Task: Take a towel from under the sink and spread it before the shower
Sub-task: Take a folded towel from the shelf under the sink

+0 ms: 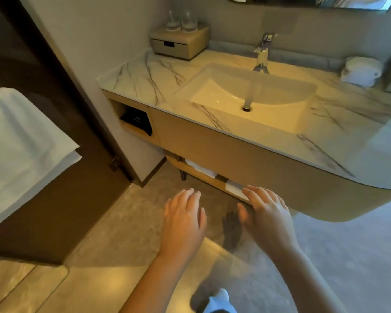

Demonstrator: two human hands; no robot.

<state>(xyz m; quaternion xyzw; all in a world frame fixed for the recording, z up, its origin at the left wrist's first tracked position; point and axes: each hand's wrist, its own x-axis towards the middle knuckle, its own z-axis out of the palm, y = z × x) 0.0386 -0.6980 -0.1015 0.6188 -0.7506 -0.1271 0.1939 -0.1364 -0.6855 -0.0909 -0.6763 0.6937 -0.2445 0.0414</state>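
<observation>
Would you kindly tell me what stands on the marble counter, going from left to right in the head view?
A small beige drawer box → chrome tap → rolled white towel.

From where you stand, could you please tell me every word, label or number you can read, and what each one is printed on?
No text here is clear enough to read.
Black folded item in the open wooden cubby: a small pale mark, too blurred to read.
Beige drawer box, chrome tap, folded white towels on the low wooden shelf: no lettering visible.
</observation>
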